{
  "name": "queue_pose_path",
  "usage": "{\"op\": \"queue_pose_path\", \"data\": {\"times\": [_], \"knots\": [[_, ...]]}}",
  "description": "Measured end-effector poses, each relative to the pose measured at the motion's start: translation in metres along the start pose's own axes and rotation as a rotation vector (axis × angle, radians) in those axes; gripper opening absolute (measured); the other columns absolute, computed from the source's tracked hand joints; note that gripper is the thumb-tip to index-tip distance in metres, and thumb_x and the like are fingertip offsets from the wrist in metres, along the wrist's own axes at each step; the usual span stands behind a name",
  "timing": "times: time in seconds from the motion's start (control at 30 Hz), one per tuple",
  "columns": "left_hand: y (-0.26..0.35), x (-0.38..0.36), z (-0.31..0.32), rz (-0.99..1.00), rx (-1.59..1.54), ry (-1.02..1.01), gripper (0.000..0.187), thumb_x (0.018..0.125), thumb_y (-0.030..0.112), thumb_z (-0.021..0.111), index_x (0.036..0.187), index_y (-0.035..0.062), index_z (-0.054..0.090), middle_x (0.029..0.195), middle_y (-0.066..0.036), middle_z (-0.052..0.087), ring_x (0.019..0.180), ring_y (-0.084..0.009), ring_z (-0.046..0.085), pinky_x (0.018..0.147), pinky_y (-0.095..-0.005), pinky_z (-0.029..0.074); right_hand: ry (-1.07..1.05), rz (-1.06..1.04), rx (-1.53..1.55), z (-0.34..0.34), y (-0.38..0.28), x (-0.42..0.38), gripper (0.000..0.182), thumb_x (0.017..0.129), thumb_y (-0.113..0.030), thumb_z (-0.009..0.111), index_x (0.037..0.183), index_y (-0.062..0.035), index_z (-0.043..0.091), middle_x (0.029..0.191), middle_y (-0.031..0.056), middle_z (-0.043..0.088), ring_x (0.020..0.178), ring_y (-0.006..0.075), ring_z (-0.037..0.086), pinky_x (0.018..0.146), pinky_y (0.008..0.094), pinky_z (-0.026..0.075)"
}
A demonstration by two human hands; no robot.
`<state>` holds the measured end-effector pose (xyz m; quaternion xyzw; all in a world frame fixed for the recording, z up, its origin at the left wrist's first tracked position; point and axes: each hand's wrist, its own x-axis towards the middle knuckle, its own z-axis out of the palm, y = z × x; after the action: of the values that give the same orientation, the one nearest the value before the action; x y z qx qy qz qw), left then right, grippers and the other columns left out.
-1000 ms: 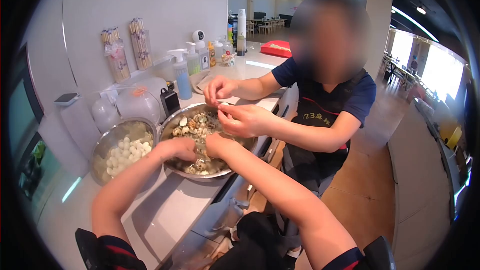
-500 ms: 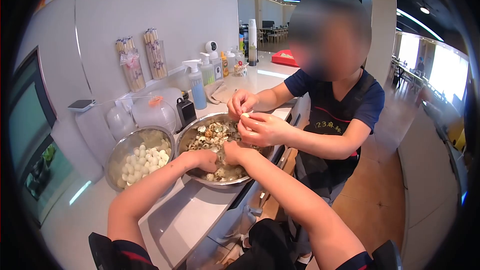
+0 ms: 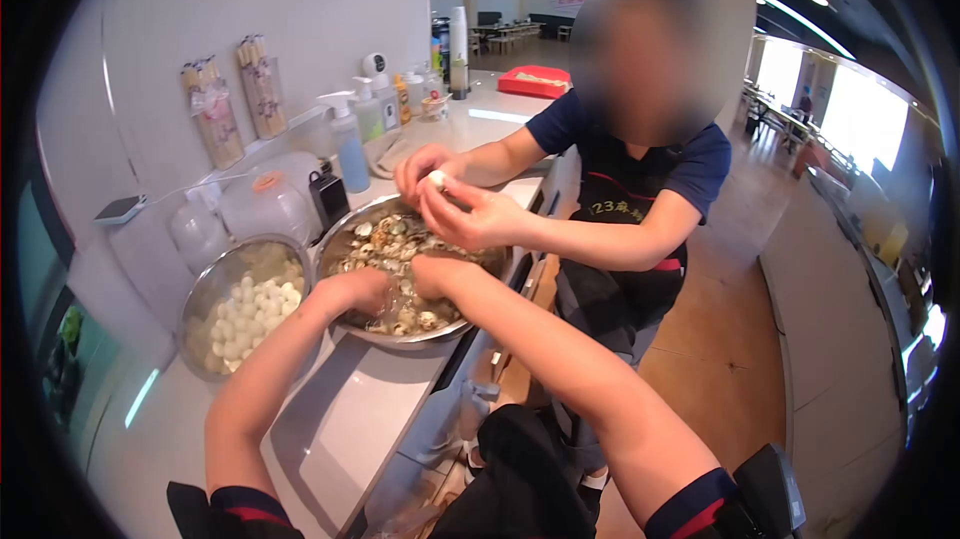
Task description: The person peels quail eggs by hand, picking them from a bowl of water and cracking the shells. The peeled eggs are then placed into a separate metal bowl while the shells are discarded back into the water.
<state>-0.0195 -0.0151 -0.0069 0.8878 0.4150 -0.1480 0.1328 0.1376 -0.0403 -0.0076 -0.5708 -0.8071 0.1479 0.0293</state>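
A large steel bowl (image 3: 405, 341) holds water and many speckled quail eggs (image 3: 385, 237) with bits of shell. My left hand (image 3: 362, 291) reaches into the bowl's near left side, its fingers under the water. Just right of it, my right hand (image 3: 435, 277) dips in too, fingertips hidden among the eggs. What either hand holds does not show. Left of this stands a second steel bowl (image 3: 208, 289) with peeled white eggs (image 3: 250, 317). Across the big bowl, a co-worker's hands (image 3: 465, 214) hold a small whitish egg (image 3: 437, 179).
Pump bottles (image 3: 348, 144) line the back of the white counter (image 3: 350, 409). A black box-shaped device (image 3: 327, 197) stands behind the bowls. Farther back lies a red tray (image 3: 535, 82). The co-worker (image 3: 630, 189) is at the right, close to the counter's edge.
The whole view has shifted, so the scene sits farther left. Both my hands stay in the big bowl, slightly farther apart. More white shows on the co-worker's egg.
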Motion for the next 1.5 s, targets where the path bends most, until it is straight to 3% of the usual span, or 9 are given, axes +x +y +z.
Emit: {"op": "queue_pose_path", "data": {"times": [0.17,0.33,0.57,0.77,0.9,1.1,1.27,1.4,1.5], "knots": [[0.011,-0.013,-0.009,0.031,-0.024,0.063,0.022,0.065,0.014,0.053,0.082,0.0016,0.06,0.08,-0.019,0.06,0.076,-0.0296,0.058,0.068,-0.0349,0.046,0.012,0.05,0.017,-0.002,-0.004,0.0,0.026,0.065,-0.006,0.056,0.089,0.0005,0.061,0.092,0.0178,0.06,0.085,0.0276,0.059,0.073,0.0353,0.047],[0.034,-0.024,-0.006,-0.007,-0.193,-0.104,0.016,0.066,0.013,0.053,0.076,0.0019,0.057,0.064,-0.009,0.057,0.057,-0.0173,0.053,0.055,-0.0317,0.043,-0.014,-0.049,-0.05,0.008,0.01,0.017,0.025,0.068,-0.014,0.052,0.082,0.0057,0.06,0.079,0.0228,0.06,0.073,0.0309,0.061,0.065,0.0391,0.047],[0.012,-0.042,-0.019,0.176,-0.462,0.311,0.02,0.07,0.022,0.059,0.077,0.0037,0.059,0.068,-0.006,0.059,0.065,-0.0142,0.054,0.06,-0.0283,0.042,0.171,-0.119,-0.111,0.01,0.014,0.02,0.023,0.065,-0.012,0.049,0.078,0.0047,0.059,0.076,0.027,0.057,0.074,0.0366,0.058,0.068,0.0405,0.045],[-0.054,-0.093,-0.027,0.094,-0.477,0.617,0.019,0.073,0.022,0.059,0.079,0.0039,0.06,0.068,-0.003,0.057,0.066,-0.009,0.05,0.06,-0.0248,0.041,0.092,-0.095,-0.081,0.002,0.007,0.014,0.027,0.066,-0.011,0.048,0.082,0.0071,0.059,0.084,0.0265,0.057,0.082,0.0349,0.057,0.075,0.0383,0.045],[-0.092,-0.141,-0.009,-0.219,-0.516,0.493,0.016,0.073,0.017,0.055,0.078,0.0029,0.058,0.066,-0.003,0.055,0.063,-0.0073,0.052,0.056,-0.0226,0.042,0.089,-0.13,-0.173,0.002,0.004,0.013,0.026,0.067,-0.013,0.048,0.082,0.0053,0.06,0.084,0.0256,0.057,0.081,0.0356,0.057,0.075,0.0395,0.045],[-0.106,-0.151,0.024,-0.384,-0.136,0.515,0.022,0.071,0.016,0.055,0.084,-0.0006,0.058,0.074,-0.015,0.06,0.07,-0.0264,0.059,0.063,-0.0345,0.045,0.35,-0.212,0.04,0.003,0.004,0.015,0.023,0.072,-0.017,0.049,0.077,0.0053,0.053,0.076,0.0255,0.057,0.074,0.0394,0.056,0.071,0.0435,0.044],[-0.036,-0.118,-0.013,-0.053,-0.311,0.808,0.02,0.072,0.015,0.055,0.084,-0.0006,0.058,0.076,-0.014,0.06,0.072,-0.0242,0.058,0.067,-0.0325,0.044,0.429,-0.334,0.076,-0.002,-0.001,0.01,0.016,0.072,-0.012,0.048,0.075,0.0033,0.05,0.07,0.0243,0.056,0.069,0.0396,0.054,0.066,0.0451,0.043],[-0.002,-0.07,-0.018,0.149,-0.203,0.556,0.025,0.069,0.017,0.059,0.088,0.0005,0.059,0.077,-0.016,0.06,0.072,-0.0264,0.058,0.067,-0.0329,0.046,0.407,-0.398,0.043,0.001,0.002,0.015,0.013,0.071,-0.009,0.049,0.075,0.0025,0.05,0.068,0.0243,0.055,0.068,0.0391,0.054,0.064,0.0457,0.042],[0.01,-0.043,-0.014,-0.099,-0.045,0.266,0.02,0.06,0.01,0.058,0.075,-0.0021,0.061,0.073,-0.018,0.06,0.07,-0.0289,0.06,0.059,-0.0357,0.048,0.418,-0.396,-0.001,0.004,-0.003,0.016,0.014,0.069,-0.009,0.049,0.072,0.0037,0.053,0.07,0.0246,0.055,0.069,0.0383,0.055,0.064,0.0451,0.044]]}}
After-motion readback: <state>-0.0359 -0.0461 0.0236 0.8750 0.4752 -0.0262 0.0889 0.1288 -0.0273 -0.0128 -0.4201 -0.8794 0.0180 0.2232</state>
